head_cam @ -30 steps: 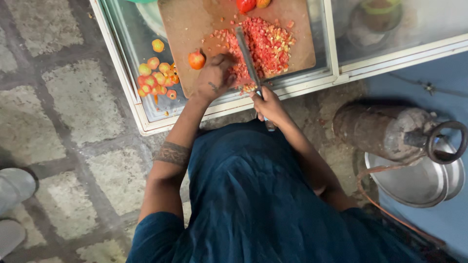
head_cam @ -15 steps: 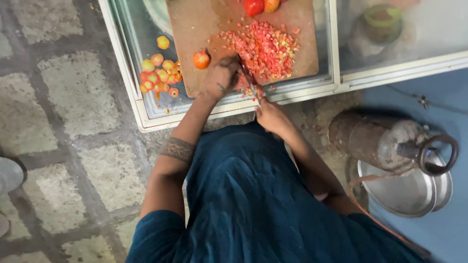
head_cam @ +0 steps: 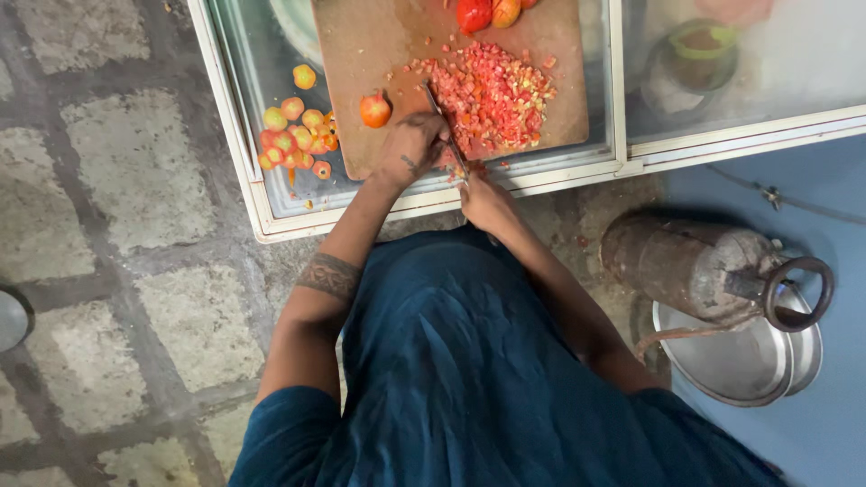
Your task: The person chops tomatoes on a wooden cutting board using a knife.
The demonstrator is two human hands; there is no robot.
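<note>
On the board (head_cam: 379,41), the right hand (head_cam: 487,203) is closed on the knife (head_cam: 446,126). The blade has swung from the tomato pile's (head_cam: 492,95) middle to its left edge, gathering it. Left hand (head_cam: 410,149), fingers curled, rests beside the blade.

No packages, no labels, no signs, no screens anywhere in view.

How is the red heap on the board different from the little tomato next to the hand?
The chopped heap is cut into tiny red bits spread wide; the little tomato is one round orange-red piece. The heap lies right of the knife, the little tomato left of the left hand. Both rest on the wooden board.
</note>
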